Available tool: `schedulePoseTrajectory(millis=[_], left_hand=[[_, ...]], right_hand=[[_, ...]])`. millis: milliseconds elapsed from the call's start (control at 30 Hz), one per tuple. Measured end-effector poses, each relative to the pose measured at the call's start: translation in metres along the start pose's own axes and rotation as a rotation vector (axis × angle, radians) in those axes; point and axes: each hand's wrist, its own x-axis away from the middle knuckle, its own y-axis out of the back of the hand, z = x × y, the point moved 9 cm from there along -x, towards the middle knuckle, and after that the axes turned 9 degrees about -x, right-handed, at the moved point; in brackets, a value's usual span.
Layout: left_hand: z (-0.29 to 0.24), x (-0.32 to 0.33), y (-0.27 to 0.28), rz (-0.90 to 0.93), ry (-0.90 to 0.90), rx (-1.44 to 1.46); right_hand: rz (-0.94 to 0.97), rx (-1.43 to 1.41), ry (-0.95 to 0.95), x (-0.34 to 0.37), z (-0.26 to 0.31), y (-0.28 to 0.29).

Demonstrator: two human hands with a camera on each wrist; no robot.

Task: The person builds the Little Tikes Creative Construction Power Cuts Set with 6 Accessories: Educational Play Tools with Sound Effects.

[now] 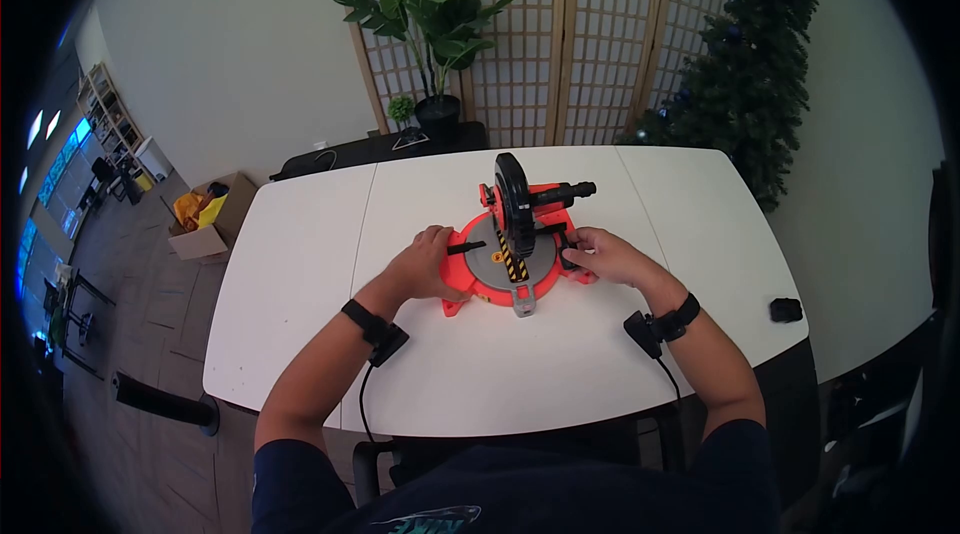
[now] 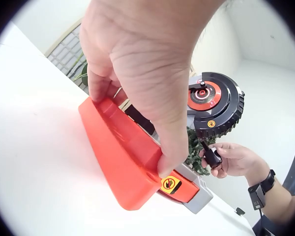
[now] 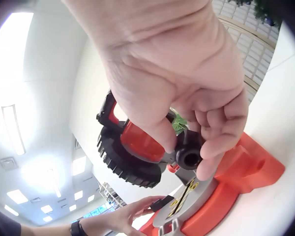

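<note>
A toy miter saw with an orange-red base (image 2: 113,152), a grey round turntable (image 1: 482,277) and a black toothed blade (image 1: 512,204) stands on the white table. A yellow-and-black striped strip (image 1: 512,260) runs across the turntable. My left hand (image 1: 420,262) grips the base's left end, thumb at the front and fingers behind. On the other side my right hand (image 1: 612,260) pinches a black knob (image 3: 189,154) with a round hole between thumb and fingers, close over the base's right end. The saw's black handle (image 1: 565,195) points right behind that hand.
A small black object (image 1: 786,310) lies near the table's right edge. Behind the table (image 1: 290,264) stand a potted plant (image 1: 437,114), a lattice screen (image 1: 560,54) and a Christmas tree (image 1: 745,74). An open cardboard box (image 1: 235,214) sits beyond the left edge.
</note>
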Motion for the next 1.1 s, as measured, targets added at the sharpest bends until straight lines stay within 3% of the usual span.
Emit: schedulePoseTrajectory(millis=[233, 433, 533, 600, 733, 900, 1100], left_hand=[[-0.002, -0.004, -0.009, -0.044, -0.017, -0.027], [-0.001, -0.006, -0.006, -0.069, -0.026, -0.072], [-0.003, -0.007, -0.001, -0.082, -0.034, -0.073], [-0.003, -0.007, 0.001, -0.069, -0.028, -0.073], [-0.003, -0.009, 0.003, -0.061, -0.039, -0.067], [0.001, -0.01, 0.003, -0.068, -0.035, -0.069], [0.003, -0.012, 0.008, -0.043, -0.029, 0.045]], right_hand=[[0.059, 0.023, 0.008, 0.002, 0.003, -0.016], [0.075, 0.108, 0.143, 0.009, 0.01, -0.025], [0.124, 0.143, 0.032, 0.014, 0.006, -0.031], [0.192, -0.021, -0.062, 0.018, -0.002, -0.04], [0.26, -0.071, -0.074, 0.022, -0.011, -0.05], [0.418, -0.051, -0.224, 0.04, -0.028, -0.075], [0.46, -0.102, -0.227, 0.035, -0.041, -0.085]])
